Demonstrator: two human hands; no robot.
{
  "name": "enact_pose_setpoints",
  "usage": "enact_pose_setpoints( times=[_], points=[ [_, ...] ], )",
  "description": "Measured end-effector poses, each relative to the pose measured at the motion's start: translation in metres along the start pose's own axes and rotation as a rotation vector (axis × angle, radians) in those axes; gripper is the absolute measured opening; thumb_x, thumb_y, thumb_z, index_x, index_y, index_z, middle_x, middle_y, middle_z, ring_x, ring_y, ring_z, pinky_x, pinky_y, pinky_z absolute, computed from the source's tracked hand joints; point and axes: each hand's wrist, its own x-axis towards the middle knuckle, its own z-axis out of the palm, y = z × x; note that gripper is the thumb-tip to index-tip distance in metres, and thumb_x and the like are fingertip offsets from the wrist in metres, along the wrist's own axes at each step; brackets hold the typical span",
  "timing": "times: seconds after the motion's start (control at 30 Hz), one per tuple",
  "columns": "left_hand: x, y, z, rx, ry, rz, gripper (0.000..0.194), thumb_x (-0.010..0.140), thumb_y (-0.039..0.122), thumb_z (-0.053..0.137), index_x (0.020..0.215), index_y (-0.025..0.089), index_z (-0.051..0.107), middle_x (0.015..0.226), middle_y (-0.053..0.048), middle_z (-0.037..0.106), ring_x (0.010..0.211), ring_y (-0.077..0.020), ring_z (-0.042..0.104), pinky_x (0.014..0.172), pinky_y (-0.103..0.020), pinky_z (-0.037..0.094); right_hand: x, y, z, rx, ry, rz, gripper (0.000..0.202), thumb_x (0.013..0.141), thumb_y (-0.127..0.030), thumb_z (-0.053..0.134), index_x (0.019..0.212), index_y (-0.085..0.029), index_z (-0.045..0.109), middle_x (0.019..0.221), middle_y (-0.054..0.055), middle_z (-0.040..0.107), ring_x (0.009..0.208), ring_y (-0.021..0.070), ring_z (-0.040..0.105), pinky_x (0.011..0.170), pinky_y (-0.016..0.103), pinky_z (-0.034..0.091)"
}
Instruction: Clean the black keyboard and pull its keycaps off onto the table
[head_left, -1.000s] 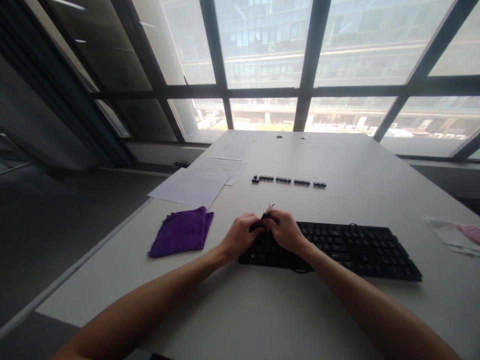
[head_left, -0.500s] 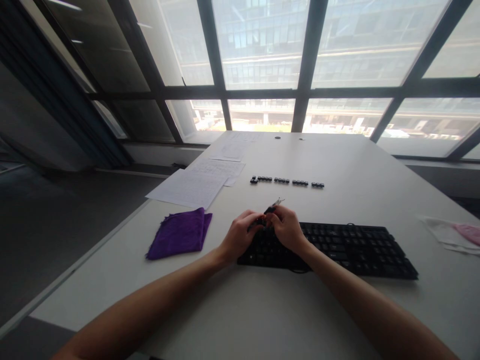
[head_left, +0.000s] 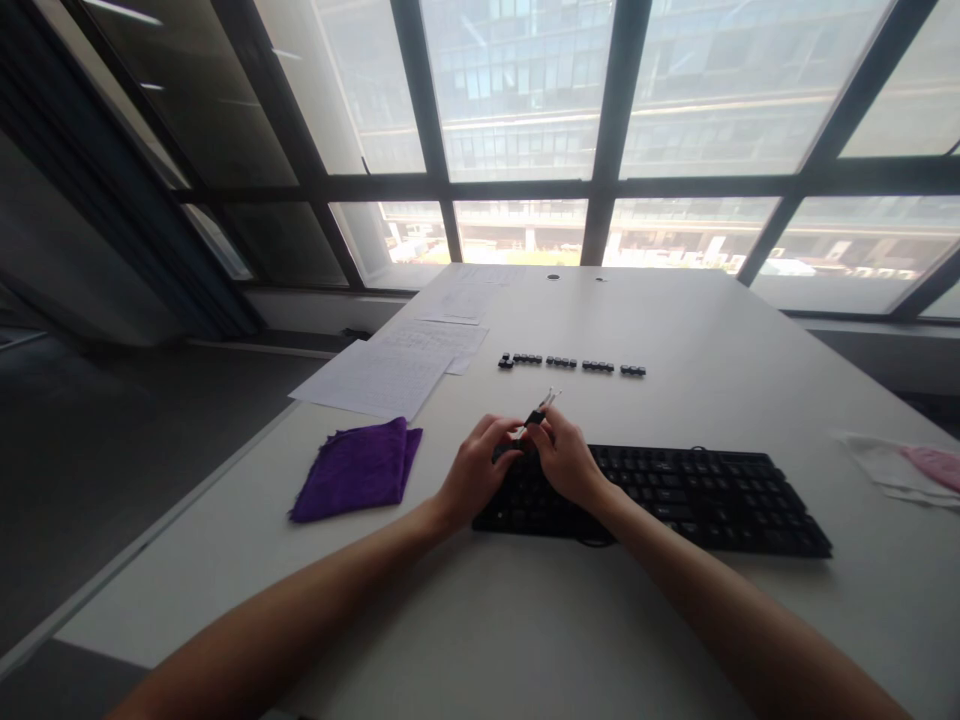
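Note:
A black keyboard [head_left: 675, 500] lies on the white table, its left part under my hands. My right hand [head_left: 566, 460] is closed on a small tool [head_left: 535, 417] with a black middle and thin pale prongs that point up and away. Close beside it, over the keyboard's upper left, my left hand [head_left: 478, 465] has its thumb and fingers pinched together; a small dark thing shows at the fingertips, too small to name. Beyond the keyboard, several black keycaps [head_left: 598, 367] stand in a row of small groups.
A folded purple cloth [head_left: 356, 470] lies left of my hands, with written paper sheets [head_left: 382, 370] behind it. At the right edge is a white and pink cloth [head_left: 900, 465]. Large windows stand behind the table.
The tool in my right hand has tilted more upright, and more of its black middle shows. My left hand has hardly moved. The view has shifted slightly.

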Motion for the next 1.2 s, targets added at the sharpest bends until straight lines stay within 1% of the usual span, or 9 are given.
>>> enact_pose_setpoints(
  times=[0.1, 0.27, 0.47, 0.6, 0.7, 0.8, 1.0, 1.07, 1.2],
  points=[
    [-0.002, -0.001, 0.001, 0.017, 0.006, 0.04, 0.031, 0.088, 0.011, 0.063, 0.114, 0.025, 0.057, 0.11, -0.004, 0.06, 0.09, -0.0153, 0.064, 0.084, -0.029, 0.054, 0.001, 0.003, -0.001, 0.055, 0.019, -0.005, 0.01, 0.095, -0.029, 0.048, 0.091, -0.022, 0.055, 0.076, 0.0, 0.068, 0.068, 0.0172, 0.063, 0.067, 0.028, 0.044],
    [-0.002, -0.002, 0.0, 0.071, -0.072, 0.123, 0.024, 0.094, 0.012, 0.053, 0.113, 0.025, 0.061, 0.123, -0.007, 0.055, 0.102, -0.0171, 0.063, 0.091, -0.032, 0.053, 0.001, 0.007, 0.001, 0.086, 0.025, 0.003, 0.01, 0.095, -0.029, 0.049, 0.09, -0.021, 0.054, 0.073, -0.001, 0.065, 0.066, 0.0161, 0.06, 0.064, 0.027, 0.044],
    [0.0, -0.001, 0.001, 0.071, -0.027, 0.141, 0.016, 0.092, 0.014, 0.06, 0.105, 0.021, 0.062, 0.112, -0.007, 0.06, 0.109, -0.0211, 0.058, 0.097, -0.038, 0.05, 0.002, 0.006, 0.002, 0.103, 0.07, 0.034, 0.012, 0.096, -0.03, 0.049, 0.087, -0.022, 0.052, 0.072, 0.0, 0.066, 0.064, 0.0158, 0.061, 0.062, 0.027, 0.045],
    [0.006, -0.002, -0.002, 0.022, -0.003, 0.059, 0.011, 0.089, 0.014, 0.063, 0.098, 0.021, 0.063, 0.1, -0.004, 0.065, 0.094, -0.018, 0.062, 0.086, -0.033, 0.052, 0.003, 0.008, 0.002, 0.122, 0.163, 0.069, 0.014, 0.097, -0.032, 0.049, 0.087, -0.022, 0.052, 0.072, 0.0, 0.067, 0.061, 0.0156, 0.062, 0.06, 0.026, 0.045],
    [0.024, -0.015, -0.009, 0.013, 0.047, -0.067, 0.017, 0.083, 0.014, 0.068, 0.099, 0.02, 0.065, 0.091, -0.002, 0.069, 0.079, -0.0152, 0.064, 0.078, -0.03, 0.054, 0.004, 0.01, 0.003, 0.118, 0.176, 0.064, 0.013, 0.096, -0.031, 0.049, 0.088, -0.022, 0.052, 0.073, 0.001, 0.067, 0.06, 0.0154, 0.061, 0.06, 0.027, 0.046],
    [0.048, -0.04, -0.011, 0.036, 0.033, -0.172, 0.019, 0.08, 0.017, 0.071, 0.098, 0.018, 0.068, 0.089, -0.002, 0.073, 0.076, -0.0152, 0.067, 0.076, -0.029, 0.055, 0.004, 0.011, 0.003, 0.119, 0.164, 0.065, 0.012, 0.096, -0.03, 0.048, 0.088, -0.022, 0.053, 0.074, 0.001, 0.068, 0.06, 0.0153, 0.061, 0.06, 0.027, 0.046],
    [0.087, -0.084, 0.008, 0.209, -0.076, -0.222, 0.009, 0.078, 0.02, 0.072, 0.087, 0.019, 0.075, 0.073, -0.001, 0.071, 0.069, -0.0169, 0.065, 0.074, -0.03, 0.054, 0.005, 0.011, 0.003, 0.123, 0.167, 0.078, 0.013, 0.096, -0.03, 0.048, 0.087, -0.022, 0.052, 0.074, 0.002, 0.069, 0.059, 0.0153, 0.062, 0.059, 0.027, 0.046],
    [0.097, -0.091, 0.017, 0.233, -0.066, -0.197, 0.008, 0.078, 0.021, 0.073, 0.086, 0.02, 0.076, 0.078, -0.003, 0.071, 0.075, -0.019, 0.065, 0.08, -0.034, 0.053, 0.005, 0.011, 0.003, 0.112, 0.162, 0.076, 0.013, 0.096, -0.03, 0.048, 0.087, -0.022, 0.052, 0.074, 0.002, 0.069, 0.059, 0.0153, 0.062, 0.059, 0.027, 0.045],
    [0.116, -0.1, 0.031, 0.296, -0.018, -0.113, 0.008, 0.078, 0.018, 0.074, 0.085, 0.022, 0.077, 0.102, -0.005, 0.069, 0.104, -0.0247, 0.057, 0.099, -0.038, 0.046, 0.005, 0.011, 0.003, 0.088, 0.149, 0.074, 0.014, 0.096, -0.029, 0.048, 0.085, -0.022, 0.052, 0.073, 0.001, 0.068, 0.059, 0.0154, 0.061, 0.06, 0.027, 0.044]
  ],
)
